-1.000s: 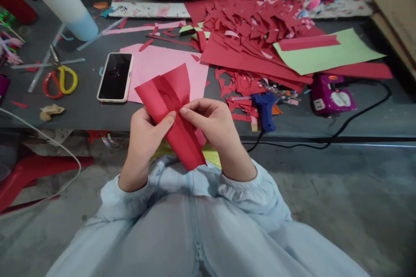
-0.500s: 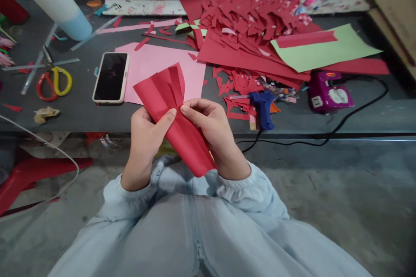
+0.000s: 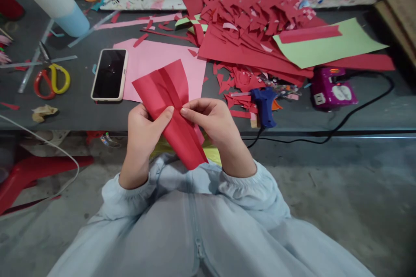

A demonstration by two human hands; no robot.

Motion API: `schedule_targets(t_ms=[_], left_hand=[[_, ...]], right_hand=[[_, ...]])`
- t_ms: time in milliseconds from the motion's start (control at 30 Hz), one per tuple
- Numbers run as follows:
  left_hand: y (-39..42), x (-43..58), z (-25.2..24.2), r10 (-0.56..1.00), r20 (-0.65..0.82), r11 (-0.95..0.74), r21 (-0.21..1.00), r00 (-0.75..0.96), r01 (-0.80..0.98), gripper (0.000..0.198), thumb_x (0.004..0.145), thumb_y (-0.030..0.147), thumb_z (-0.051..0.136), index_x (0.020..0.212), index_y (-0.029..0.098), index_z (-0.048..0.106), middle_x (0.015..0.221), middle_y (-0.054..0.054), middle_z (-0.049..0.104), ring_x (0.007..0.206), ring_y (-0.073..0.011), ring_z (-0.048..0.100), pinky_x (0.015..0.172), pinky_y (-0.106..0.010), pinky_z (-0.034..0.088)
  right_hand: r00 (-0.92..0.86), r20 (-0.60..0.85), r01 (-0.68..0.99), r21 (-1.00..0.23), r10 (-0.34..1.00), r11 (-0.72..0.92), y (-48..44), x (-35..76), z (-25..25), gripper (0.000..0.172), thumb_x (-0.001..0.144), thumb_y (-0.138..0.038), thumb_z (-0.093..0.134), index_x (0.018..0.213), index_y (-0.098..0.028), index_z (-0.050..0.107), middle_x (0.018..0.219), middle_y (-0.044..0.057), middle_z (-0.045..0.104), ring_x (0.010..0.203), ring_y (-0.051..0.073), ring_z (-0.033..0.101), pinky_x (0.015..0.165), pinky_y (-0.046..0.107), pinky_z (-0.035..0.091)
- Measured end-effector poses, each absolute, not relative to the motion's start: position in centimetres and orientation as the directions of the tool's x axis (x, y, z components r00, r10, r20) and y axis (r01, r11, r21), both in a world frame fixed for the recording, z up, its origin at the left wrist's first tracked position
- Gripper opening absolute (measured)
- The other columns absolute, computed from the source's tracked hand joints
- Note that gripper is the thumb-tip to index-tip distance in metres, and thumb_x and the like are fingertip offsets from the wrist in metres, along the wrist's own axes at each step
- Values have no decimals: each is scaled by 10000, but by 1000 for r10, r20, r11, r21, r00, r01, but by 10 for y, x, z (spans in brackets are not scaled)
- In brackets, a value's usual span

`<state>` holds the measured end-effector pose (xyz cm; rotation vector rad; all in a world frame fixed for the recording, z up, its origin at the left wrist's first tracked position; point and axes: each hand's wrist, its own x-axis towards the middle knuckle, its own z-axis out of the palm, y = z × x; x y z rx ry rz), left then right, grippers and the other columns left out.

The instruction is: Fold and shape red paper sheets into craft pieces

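Where the two thumbs nearly meet, a red paper sheet (image 3: 183, 138) hangs over the front edge of the table (image 3: 74, 114), just before the person's pale blue jacket (image 3: 169, 225). It slants, its upper end toward eleven o'clock and its lower end toward five. The paper is plain, matt and bright red, broader at the top than at the bottom; lengthwise creases run down from the upper edge, with a darker band of shadow between them, and the upper right part bends outward like a wing. A paler, pinkish-red flap shows behind its right side. The left hand (image 3: 144, 132) grips the sheet from nine o'clock, thumb on the front, the fingers mostly hidden behind; the right hand (image 3: 216, 121) pinches it by the crease from three o'clock, between thumb and forefinger. Beyond the upper end, toward twelve, lies a pink sheet (image 3: 149, 58), with a phone (image 3: 109, 74) at ten. Further out are scissors (image 3: 61, 78) between nine and ten, red scraps (image 3: 240, 17) between one and two, and a blue glue gun (image 3: 265, 108) at three.
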<state>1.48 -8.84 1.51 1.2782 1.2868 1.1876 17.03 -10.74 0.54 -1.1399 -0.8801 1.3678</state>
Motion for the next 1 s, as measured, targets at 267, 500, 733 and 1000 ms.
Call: schedule_targets(t_ms=[267,500,733,1000], left_hand=[[-90,15,9,995,-15,7,996,95,88,222,721,372,805,773,172,726,749,-11,724,661,-139,632,614,-238,522],[-91,19,7,997,-55,55,998,57,-7,226,709,370,820,811,182,744,802,-26,747,719,-165,671,685,-270,549],[-90,19,6,999,-44,44,999,29,0,209,712,368,818,744,188,717,727,-2,717,665,-144,644,652,-257,532],[-88,17,5,999,-47,46,999,22,27,218,696,366,831,755,180,734,747,-8,735,625,-131,631,606,-242,518]], right_hand=[[126,-112,-257,-963,986,-77,-107,168,2,258,648,-427,831,697,-202,716,657,-17,671,594,95,560,564,239,461],[167,-142,-319,-944,976,-83,-107,162,0,287,629,-458,835,700,-213,704,703,-18,676,666,109,583,651,257,501],[159,-204,-433,-894,966,-118,-111,156,1,306,617,-443,866,704,-205,695,681,-39,655,626,85,560,657,242,505],[95,-202,-310,-937,975,-164,-106,167,-2,334,592,-469,865,706,-195,712,649,-18,671,576,96,564,545,241,474]])
